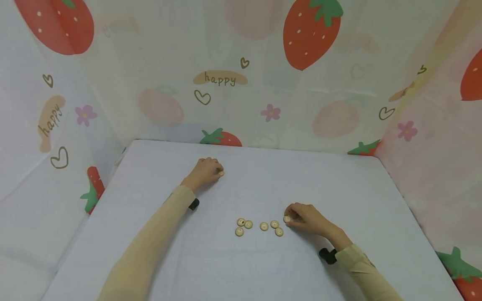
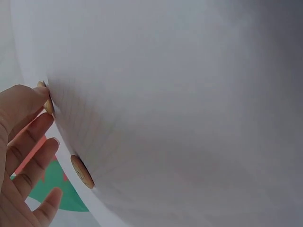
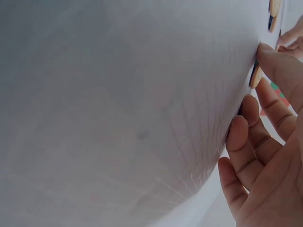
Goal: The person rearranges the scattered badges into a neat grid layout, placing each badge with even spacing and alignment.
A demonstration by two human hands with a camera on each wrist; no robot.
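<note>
Near the back of the white table my left hand (image 1: 205,170) pinches a round wooden button (image 1: 221,173) between thumb and index finger. The left wrist view shows that same button (image 2: 49,106) on edge, plus a second button (image 2: 82,171) on the cloth below the other fingers; in the head view the hand hides this second one. My right hand (image 1: 306,217) holds another wooden button (image 1: 287,219) by thumb and index finger, close over the table. In the right wrist view this button (image 3: 256,75) shows past the thumb, with the remaining fingertips at the cloth.
Between the hands lie two groups of three wooden buttons: a left group (image 1: 241,222) and a right group (image 1: 274,224) close by my right hand. Strawberry-printed curtains (image 1: 271,129) stand along the back and both sides of the table (image 1: 211,267).
</note>
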